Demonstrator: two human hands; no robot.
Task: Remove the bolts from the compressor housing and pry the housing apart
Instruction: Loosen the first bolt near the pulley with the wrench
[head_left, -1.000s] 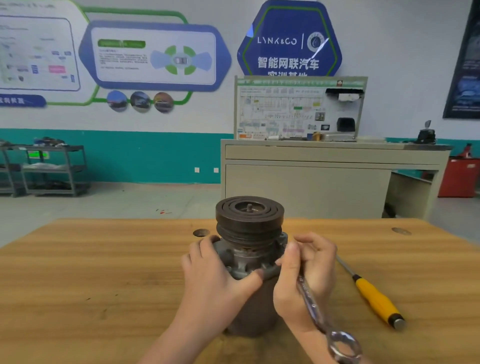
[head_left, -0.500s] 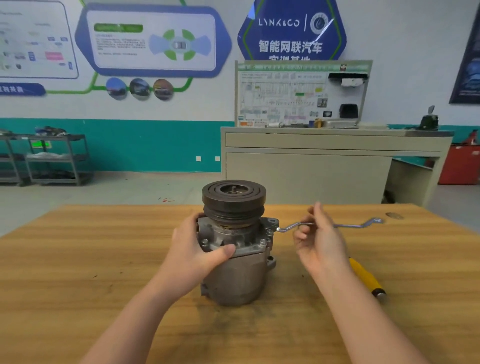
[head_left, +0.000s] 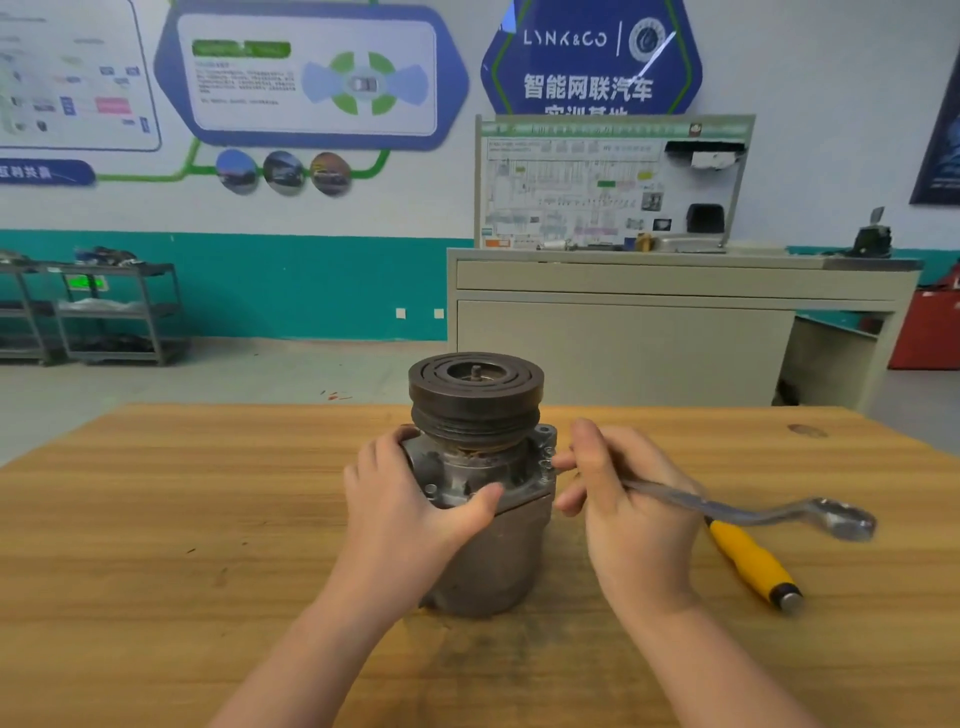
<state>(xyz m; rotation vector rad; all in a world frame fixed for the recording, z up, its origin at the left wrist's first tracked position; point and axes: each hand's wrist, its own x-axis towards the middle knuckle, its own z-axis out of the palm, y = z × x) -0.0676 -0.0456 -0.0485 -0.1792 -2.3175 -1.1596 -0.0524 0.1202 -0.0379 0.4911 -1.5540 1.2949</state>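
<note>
Compressor housing (head_left: 483, 525) between 2 gripping hands

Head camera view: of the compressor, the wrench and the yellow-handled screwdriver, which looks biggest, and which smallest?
1. Compressor, plainly the bulkiest.
2. Wrench, long but thin; part of it is hidden in the right hand.
3. Screwdriver. Only its yellow handle shows clearly, so its place against the wrench is unsure.

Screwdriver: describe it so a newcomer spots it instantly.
On the wooden table, look right of the upright compressor, past the right hand. The screwdriver lies flat there, partly under the silver wrench. Its yellow handle is the only bright thing there.
</note>
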